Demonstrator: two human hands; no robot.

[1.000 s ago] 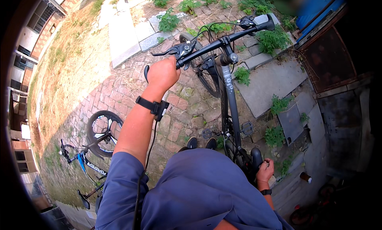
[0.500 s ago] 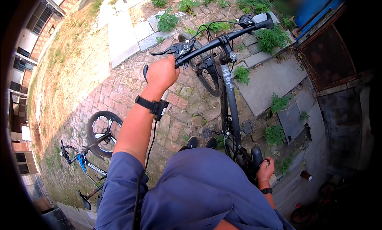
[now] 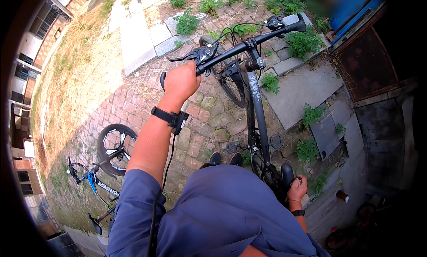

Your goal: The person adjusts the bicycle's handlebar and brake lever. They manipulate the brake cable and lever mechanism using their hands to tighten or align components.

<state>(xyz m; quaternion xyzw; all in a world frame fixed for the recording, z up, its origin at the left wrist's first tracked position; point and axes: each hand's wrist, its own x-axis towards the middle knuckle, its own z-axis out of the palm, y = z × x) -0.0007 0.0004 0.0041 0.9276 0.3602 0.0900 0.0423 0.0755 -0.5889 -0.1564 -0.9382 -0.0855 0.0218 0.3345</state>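
A dark grey bicycle (image 3: 260,119) stands upright just right of my feet. My left hand (image 3: 181,81) is wrapped round the left end of its black handlebar (image 3: 233,51), beside a brake lever and shifter. Low at the right, my right hand (image 3: 297,190) is closed against the right side of the black saddle (image 3: 287,174), on something small that I cannot make out. A black band with a small box (image 3: 178,122) and a cable is on my left forearm, and a dark band on my right wrist. My shoes (image 3: 225,158) show beside the pedal.
A blue-and-white bicycle (image 3: 97,180) with a black wheel is at the left on brick paving (image 3: 129,101). Stone slabs (image 3: 298,97), weeds, a rusty panel (image 3: 364,61) and blue sheeting (image 3: 351,10) lie to the right. Dry grass and buildings are left. A red bicycle is in shadow bottom right.
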